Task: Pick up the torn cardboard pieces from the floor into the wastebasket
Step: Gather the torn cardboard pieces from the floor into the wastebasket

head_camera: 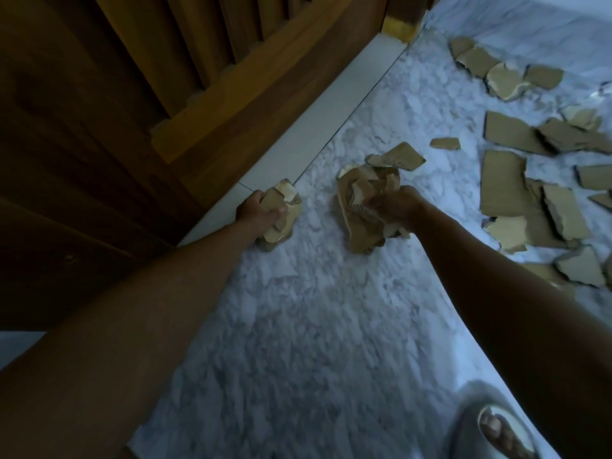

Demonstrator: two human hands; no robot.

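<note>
Holding a bunch of torn cardboard in each fist: left hand (261,212) grips a small wad (281,215), right hand (395,207) a bigger one (361,200). Plenty more pieces (516,190) lie on the floor (298,326). No wastebasket in view, so finding it probably comes next.

Non-task surroundings as I see them, head view.
Dark brown slatted wooden door (139,94) above white marble-patterned floor (298,326); grey slipper (470,422) at lower right.
</note>
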